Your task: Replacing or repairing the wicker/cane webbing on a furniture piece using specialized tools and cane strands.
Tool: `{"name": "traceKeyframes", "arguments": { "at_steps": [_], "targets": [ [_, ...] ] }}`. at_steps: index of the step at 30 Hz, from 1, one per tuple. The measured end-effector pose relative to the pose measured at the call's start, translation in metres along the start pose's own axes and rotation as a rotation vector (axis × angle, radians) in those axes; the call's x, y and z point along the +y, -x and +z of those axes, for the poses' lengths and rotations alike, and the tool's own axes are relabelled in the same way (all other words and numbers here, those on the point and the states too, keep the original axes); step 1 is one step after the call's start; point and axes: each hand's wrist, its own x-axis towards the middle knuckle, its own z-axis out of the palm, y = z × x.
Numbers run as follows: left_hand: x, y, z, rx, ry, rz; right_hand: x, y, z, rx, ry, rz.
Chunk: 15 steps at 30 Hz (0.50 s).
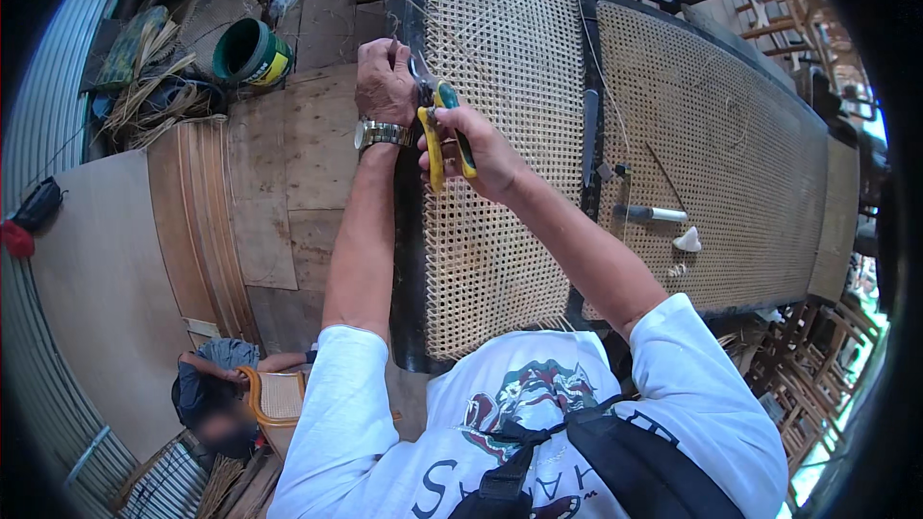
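My right hand [486,149] is closed around pruning shears [435,139] with yellow and green handles. Their metal jaws reach the dark left edge of a long frame [411,259], close to the fingers of my left hand [386,85]. That hand, with a metal watch [377,135] at its wrist, rests at this edge with its fingers pinched together; whatever they hold is too small to make out. Woven cane [500,259] fills the near section of the frame, and a second cane panel [731,125] lies beyond a dark crossbar.
On the cane lie a white-handled tool [663,214], a white lump [687,240] and a thin stick [663,173]. A long flat tool [589,130] lies along the crossbar. At left stands a green bucket [252,50]. Lower left, another person handles a wooden chair [281,396]. Wooden chairs crowd the right.
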Motion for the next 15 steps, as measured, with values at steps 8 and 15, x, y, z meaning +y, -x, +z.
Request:
{"name": "traceKeyframes", "arguments": {
  "at_steps": [8,15],
  "targets": [
    [0.001,-0.001,0.005,-0.036,0.009,-0.005,0.004,-0.001,0.007,0.052,-0.095,-0.065],
    [-0.016,0.007,-0.008,0.103,-0.141,-0.179,0.041,0.112,-0.033,0.197,0.937,-0.334]
  ]
}}
